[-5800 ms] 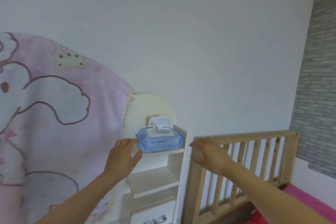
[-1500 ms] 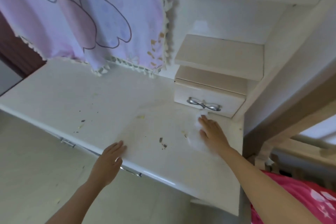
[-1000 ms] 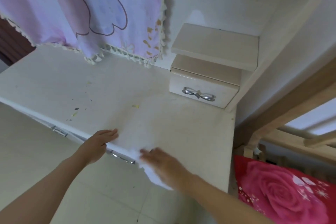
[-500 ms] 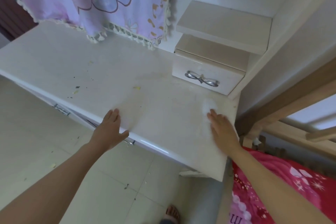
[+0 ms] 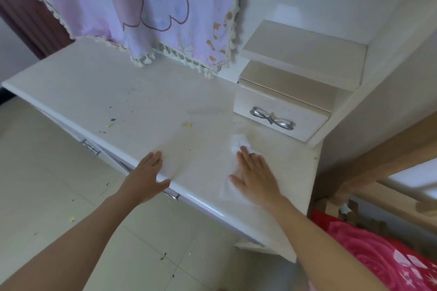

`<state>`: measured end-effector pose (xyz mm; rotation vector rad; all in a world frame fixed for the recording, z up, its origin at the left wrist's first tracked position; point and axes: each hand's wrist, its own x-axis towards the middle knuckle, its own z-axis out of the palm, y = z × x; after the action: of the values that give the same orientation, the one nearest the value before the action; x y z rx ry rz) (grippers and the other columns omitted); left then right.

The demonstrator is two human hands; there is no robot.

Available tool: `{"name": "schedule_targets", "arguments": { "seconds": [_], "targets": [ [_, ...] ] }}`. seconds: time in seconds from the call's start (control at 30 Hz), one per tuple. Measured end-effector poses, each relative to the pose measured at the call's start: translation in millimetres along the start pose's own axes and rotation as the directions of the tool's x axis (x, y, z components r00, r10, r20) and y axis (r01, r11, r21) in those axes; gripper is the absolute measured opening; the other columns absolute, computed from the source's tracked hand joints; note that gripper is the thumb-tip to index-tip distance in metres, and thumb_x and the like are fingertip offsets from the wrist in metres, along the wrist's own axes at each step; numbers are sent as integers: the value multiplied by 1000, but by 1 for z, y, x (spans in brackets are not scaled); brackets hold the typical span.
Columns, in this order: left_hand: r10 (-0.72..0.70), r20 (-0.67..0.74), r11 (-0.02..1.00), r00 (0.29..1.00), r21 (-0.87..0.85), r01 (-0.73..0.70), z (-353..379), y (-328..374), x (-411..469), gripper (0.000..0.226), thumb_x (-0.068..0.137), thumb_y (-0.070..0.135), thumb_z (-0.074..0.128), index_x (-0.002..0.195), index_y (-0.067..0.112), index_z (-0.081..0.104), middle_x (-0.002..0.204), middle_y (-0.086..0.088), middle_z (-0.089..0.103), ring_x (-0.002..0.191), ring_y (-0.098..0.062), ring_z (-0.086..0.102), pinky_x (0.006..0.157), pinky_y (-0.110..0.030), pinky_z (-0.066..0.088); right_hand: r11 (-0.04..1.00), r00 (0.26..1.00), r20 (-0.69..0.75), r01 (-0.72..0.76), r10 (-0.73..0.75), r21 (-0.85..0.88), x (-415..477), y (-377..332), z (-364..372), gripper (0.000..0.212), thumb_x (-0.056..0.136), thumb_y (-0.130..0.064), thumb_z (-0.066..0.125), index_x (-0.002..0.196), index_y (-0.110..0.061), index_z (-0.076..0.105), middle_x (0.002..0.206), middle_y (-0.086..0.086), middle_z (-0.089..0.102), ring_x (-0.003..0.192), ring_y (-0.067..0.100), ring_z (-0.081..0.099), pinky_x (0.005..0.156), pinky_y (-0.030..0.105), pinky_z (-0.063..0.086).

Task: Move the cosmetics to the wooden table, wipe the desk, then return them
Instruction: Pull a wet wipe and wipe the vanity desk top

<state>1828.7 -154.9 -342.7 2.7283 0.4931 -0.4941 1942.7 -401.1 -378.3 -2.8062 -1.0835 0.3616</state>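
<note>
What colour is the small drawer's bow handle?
Silver metal handle on a white drawer; clearest in the head view.

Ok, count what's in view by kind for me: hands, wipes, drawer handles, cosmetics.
Hands: 2, left hand on the desk edge, right hand flat on the wipe.
Wipes: 1.
Drawer handles: 3, one bow handle, two front handles.
Cosmetics: 0.
Total: 6.

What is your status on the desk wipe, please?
Right hand flat on wipe, on desk. Left hand rests on front edge. Crumbs lie farther left.
</note>
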Motion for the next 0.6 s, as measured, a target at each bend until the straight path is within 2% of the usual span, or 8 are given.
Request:
{"name": "schedule_targets", "arguments": {
  "seconds": [0.1, 0.2, 0.4, 0.5, 0.57, 0.6],
  "targets": [
    [13, -20, 1000, 1000, -2, -13, 3, -6, 4, 68, 93, 37, 44, 146, 11, 11, 155, 7, -4, 143, -6, -5, 113, -23, 15, 997, 998, -32, -48, 46, -56, 43, 18, -6, 98, 62, -63, -9, 146, -14, 4, 156, 4, -3, 142, 17, 7, 114, 31, -1],
    [30, -28, 999, 999, 13, -30, 6, -10, 5, 67, 94, 39, 42, 146, 15, 7, 151, 17, -10, 140, -1, -10, 111, -18, 17, 998, 999, -36, -29, 27, -64, 76, 27, -10, 101, 60, -64, -9, 146, -13, 5, 156, 4, -2, 142, 17, 7, 113, 31, -1],
    [69, -29, 998, 997, 0, -69, 2, -16, 6, 64, 94, 36, 42, 146, 20, 8, 142, 23, -17, 128, 9, -16, 112, -19, 17, 996, 992, -89, 86, -87, -11, 128, 21, -17, 95, 65, -60, -3, 145, -12, 13, 155, 3, 10, 140, 17, 16, 112, 29, 5],
    [85, -38, 996, 996, -18, -85, 2, -22, 7, 63, 94, 32, 42, 146, 22, 8, 142, 24, -18, 125, 11, -19, 109, -13, 13, 992, 987, -119, 115, -108, 49, 150, 12, -19, 77, 81, -52, 12, 146, -11, 11, 155, 2, 10, 141, 14, 15, 111, 28, 10],
    [93, -35, 995, 995, -33, -94, 1, -24, 8, 63, 93, 28, 42, 146, 23, 7, 142, 25, -18, 125, 11, -19, 104, -9, 10, 990, 988, -100, 124, -116, 71, 164, 3, -20, 60, 93, -33, 26, 146, -11, 9, 155, 3, 8, 141, 14, 13, 112, 28, 9],
    [95, -39, 995, 995, -41, -96, 2, -24, 8, 64, 93, 26, 42, 146, 24, 6, 142, 25, -18, 126, 12, -19, 103, -8, 8, 989, 987, -100, 134, -127, 66, 171, -4, -20, 58, 93, -30, 23, 146, -10, 9, 155, 4, 8, 141, 15, 14, 112, 29, 8]
  ]
}}
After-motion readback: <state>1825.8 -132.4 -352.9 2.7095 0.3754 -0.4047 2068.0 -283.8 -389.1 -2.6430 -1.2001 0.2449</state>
